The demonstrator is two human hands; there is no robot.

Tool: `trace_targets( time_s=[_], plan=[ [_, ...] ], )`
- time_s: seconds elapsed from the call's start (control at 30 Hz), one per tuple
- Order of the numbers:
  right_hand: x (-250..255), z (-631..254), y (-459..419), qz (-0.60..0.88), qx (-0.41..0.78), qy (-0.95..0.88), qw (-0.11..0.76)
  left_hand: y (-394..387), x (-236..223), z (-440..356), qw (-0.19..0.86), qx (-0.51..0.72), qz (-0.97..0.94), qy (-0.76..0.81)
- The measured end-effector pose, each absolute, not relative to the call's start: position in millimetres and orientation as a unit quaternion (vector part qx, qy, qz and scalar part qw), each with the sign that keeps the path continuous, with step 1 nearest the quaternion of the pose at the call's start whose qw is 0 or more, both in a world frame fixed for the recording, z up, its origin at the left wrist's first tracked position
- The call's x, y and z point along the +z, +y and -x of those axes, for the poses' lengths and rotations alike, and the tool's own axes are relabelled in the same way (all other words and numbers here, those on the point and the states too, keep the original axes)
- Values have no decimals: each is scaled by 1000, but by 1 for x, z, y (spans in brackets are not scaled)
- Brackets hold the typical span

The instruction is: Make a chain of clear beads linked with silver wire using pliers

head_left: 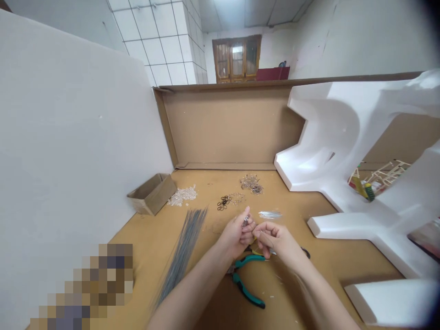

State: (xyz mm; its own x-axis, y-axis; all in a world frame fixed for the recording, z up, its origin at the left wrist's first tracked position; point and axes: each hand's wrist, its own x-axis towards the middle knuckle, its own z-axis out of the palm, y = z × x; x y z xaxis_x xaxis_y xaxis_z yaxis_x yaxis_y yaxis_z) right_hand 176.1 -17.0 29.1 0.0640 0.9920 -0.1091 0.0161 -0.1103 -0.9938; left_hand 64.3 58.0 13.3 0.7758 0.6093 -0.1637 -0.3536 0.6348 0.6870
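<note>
Presently, at the table (292, 298), under work by one seated or standing person:

Item: left hand (237, 236), fingers curled, gripping a small shiny piece (245, 221) near the thumb; its shape is too fine for me to make out.
Item: right hand (275, 236), just beside the left, thumb and forefinger brought together; I cannot tell whether anything lies between the tips.
Item: teal-handled pliers (248, 293), below the hands, handles spread.
Item: a yellow-handled tool (257, 250), partly hidden under the right hand.
Item: long wires (187, 243), one loose bundle, left of the hands.
Item: short wires (270, 214), beyond the right hand.
Item: black rings (224, 202), and near them a heap of small metal bits (252, 184).
Item: clear beads (182, 196), spilling beside a cardboard box (151, 197).

Hazards, in my judgement: the shiny piece could slip, being tiny and held lightly, and vanish among the scraps. A forearm swung left might scatter the wire bundle. A wire end could prick a fingertip. Heaps this close together, without dividers, could mix if a sleeve or wrist brushed them.
</note>
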Motion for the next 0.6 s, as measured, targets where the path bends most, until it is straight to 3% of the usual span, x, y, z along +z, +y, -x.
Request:
trace_targets(
  time_s=[0.6],
  plan=[
    [31,-174,-17,591,482,-433,481,56,19,-61,768,373,-444,274]
  ],
)
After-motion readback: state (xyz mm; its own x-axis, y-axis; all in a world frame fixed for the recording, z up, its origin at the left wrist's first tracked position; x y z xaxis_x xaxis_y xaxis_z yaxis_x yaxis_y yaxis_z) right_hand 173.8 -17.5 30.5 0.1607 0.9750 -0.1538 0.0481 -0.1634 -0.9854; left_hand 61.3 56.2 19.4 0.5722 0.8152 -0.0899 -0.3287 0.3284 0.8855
